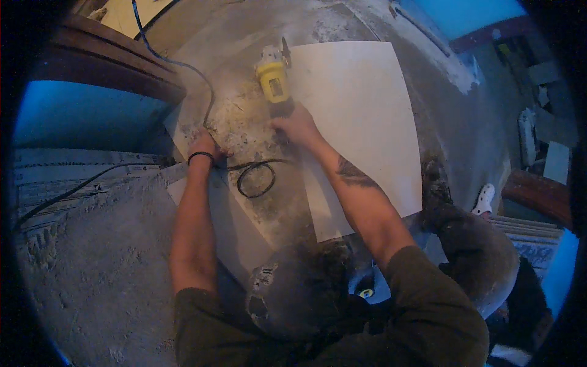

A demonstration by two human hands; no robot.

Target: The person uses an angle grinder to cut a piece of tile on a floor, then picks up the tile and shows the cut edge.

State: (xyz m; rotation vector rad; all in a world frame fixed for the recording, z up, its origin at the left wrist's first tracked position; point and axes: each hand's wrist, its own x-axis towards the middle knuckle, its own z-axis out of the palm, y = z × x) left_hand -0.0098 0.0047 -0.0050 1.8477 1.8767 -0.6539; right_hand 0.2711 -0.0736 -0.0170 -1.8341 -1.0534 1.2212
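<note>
A yellow angle grinder (273,82) with a dark disc at its far end is gripped at its rear by my right hand (297,126). It lies along the left edge of a large pale tile (361,122), over the dusty floor. My left hand (205,145) is closed around a black power cord (256,178), to the left of the grinder. From that hand the cord runs up to the far left, and a loop of it rests on the floor between my arms. Another pale tile (235,217) lies under my left forearm, partly hidden.
A brown door frame (110,58) and blue wall stand at the left, with stacked boxes (67,180) below. At the right are a person's white clog (485,199), a brown beam (538,197) and tile offcuts (556,162). My knees (299,300) are close to the tiles.
</note>
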